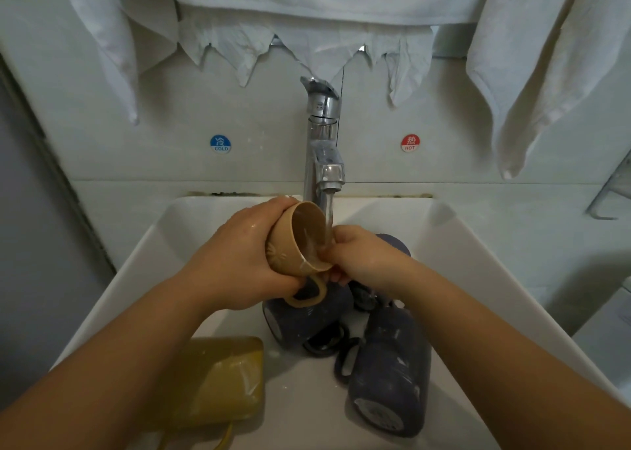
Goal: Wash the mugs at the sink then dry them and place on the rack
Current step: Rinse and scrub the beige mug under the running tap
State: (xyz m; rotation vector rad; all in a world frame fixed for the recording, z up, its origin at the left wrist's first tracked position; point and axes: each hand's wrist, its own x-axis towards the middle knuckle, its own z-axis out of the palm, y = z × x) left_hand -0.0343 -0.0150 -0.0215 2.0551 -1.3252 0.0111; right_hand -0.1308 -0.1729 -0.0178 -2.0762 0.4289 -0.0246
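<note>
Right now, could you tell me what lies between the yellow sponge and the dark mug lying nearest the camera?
In the head view, bare wet sink floor separates yellow sponge from dark mug.

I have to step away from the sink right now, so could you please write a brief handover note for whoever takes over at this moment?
Left hand: grips the tan mug, tilted on its side under the running tap.
Right hand: its fingers are at the tan mug's rim, rubbing or rinsing it.
In the sink: at least three dark blue mugs lie on their sides, one at front right, one at the centre, one behind the right hand. A yellow sponge lies at front left.
Done: nothing dried or racked that I can see.
Left: finish the tan mug, wash the blue ones, dry all, rack them.
</note>
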